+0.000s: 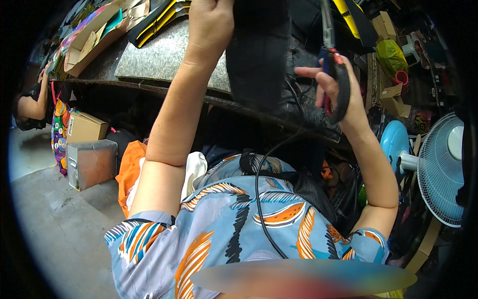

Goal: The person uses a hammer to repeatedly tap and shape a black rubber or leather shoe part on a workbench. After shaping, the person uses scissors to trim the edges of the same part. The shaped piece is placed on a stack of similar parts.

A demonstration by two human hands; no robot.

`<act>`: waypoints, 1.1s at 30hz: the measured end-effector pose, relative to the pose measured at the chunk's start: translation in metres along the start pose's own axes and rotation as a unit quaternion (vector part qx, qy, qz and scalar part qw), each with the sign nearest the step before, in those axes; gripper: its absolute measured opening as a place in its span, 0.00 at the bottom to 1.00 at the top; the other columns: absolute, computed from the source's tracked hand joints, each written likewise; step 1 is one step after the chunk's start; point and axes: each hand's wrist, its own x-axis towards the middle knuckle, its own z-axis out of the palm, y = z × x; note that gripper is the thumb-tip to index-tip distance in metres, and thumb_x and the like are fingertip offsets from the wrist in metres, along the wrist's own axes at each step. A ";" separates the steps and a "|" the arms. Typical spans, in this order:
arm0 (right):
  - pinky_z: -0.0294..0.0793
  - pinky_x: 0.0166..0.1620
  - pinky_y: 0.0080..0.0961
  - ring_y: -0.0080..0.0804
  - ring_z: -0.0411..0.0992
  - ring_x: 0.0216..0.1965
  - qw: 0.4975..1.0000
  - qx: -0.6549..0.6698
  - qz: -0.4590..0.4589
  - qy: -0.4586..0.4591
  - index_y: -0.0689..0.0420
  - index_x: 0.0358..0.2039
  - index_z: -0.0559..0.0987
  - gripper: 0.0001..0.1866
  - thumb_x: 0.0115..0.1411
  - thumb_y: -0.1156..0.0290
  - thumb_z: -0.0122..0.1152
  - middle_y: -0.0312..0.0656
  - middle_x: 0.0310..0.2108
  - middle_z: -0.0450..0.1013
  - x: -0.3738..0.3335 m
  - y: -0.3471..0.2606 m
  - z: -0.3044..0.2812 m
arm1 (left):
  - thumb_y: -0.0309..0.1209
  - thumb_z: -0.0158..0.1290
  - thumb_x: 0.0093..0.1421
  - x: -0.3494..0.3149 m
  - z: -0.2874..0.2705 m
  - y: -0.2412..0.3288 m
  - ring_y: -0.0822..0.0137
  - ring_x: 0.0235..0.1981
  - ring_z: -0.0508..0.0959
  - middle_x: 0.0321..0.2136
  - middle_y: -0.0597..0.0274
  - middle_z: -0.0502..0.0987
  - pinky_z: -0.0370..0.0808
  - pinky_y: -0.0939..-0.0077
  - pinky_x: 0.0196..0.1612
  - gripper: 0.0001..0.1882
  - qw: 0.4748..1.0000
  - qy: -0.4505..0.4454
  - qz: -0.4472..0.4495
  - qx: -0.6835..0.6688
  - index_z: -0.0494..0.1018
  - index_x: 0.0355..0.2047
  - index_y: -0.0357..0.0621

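Observation:
At the top edge my left hand [213, 17] is raised and closed, its fingertips cut off by the frame. A sheet of black fabric [256, 55] hangs right beside it, apparently pinched in those fingers. My right hand [348, 92] grips a pair of scissors [327, 30] with dark handles marked in red. The blades point away from me, to the right of the fabric and apart from it. Some fingers of that hand stretch out past the handles toward the fabric.
Before me is a workbench with a grey speckled board [154, 62] and black-and-yellow pieces [159, 22]. A white fan [443, 169] and a blue round object [393, 139] stand at right. Left are a cardboard box [84, 127], a metal box [92, 162] and another person's arm [32, 104].

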 end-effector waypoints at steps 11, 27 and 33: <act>0.70 0.22 0.15 0.21 0.70 0.18 0.993 0.094 0.055 -0.036 0.59 0.45 0.71 0.25 0.55 0.59 0.71 0.36 0.28 0.71 0.004 -0.009 0.020 | 0.28 0.50 0.67 -0.041 -0.024 -0.044 0.62 0.46 0.76 0.46 0.56 0.74 0.73 0.65 0.54 0.14 0.973 0.123 -0.147 -0.129 0.68 0.51 0.39; 0.65 0.25 0.12 0.13 0.69 0.25 0.997 -0.025 0.020 -0.065 0.60 0.51 0.64 0.29 0.53 0.77 0.70 0.33 0.25 0.71 -0.003 -0.006 0.001 | 0.29 0.59 0.61 -0.111 0.004 0.025 0.64 0.27 0.83 0.33 0.54 0.81 0.79 0.77 0.22 0.15 0.864 -0.174 -0.357 -0.311 0.72 0.45 0.32; 0.68 0.27 0.19 0.21 0.67 0.22 0.980 -0.054 0.114 -0.155 0.57 0.55 0.65 0.39 0.55 0.37 0.58 0.34 0.22 0.67 -0.030 -0.001 -0.025 | 0.25 0.56 0.63 -0.096 0.003 0.026 0.67 0.22 0.81 0.27 0.55 0.79 0.73 0.81 0.17 0.09 0.916 -0.065 -0.294 -0.265 0.72 0.40 0.33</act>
